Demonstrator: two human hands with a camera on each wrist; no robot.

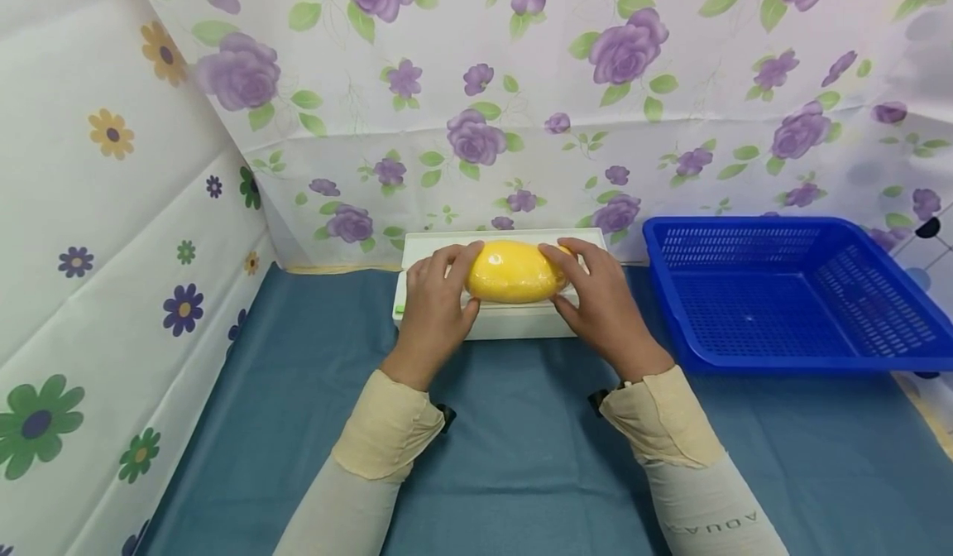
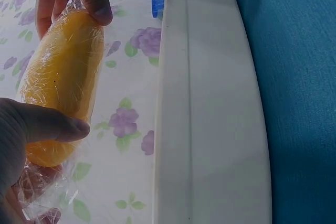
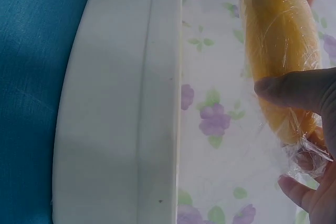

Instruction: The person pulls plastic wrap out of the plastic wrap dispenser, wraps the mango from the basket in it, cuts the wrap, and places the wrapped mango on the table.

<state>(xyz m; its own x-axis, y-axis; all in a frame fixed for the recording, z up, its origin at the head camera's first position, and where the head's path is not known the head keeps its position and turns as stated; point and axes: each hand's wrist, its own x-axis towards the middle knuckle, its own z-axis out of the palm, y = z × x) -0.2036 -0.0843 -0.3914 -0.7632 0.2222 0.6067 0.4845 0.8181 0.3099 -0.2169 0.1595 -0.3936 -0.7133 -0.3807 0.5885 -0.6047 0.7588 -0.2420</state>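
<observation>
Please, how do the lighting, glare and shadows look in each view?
Head view: bright, small glare spots on the yellow object, soft shadows on the blue cloth; left wrist: dimmer, thin glare streaks on the plastic wrap; right wrist: also dim, similar streaks, the white box edge bowed, maybe lens distortion.

Right sleeve (image 1: 688,494): we see dark lettering (image 1: 713,524), upside down, running nearly edge to edge.
Wording: we read "AQUA", apparently; the rest is unclear.
</observation>
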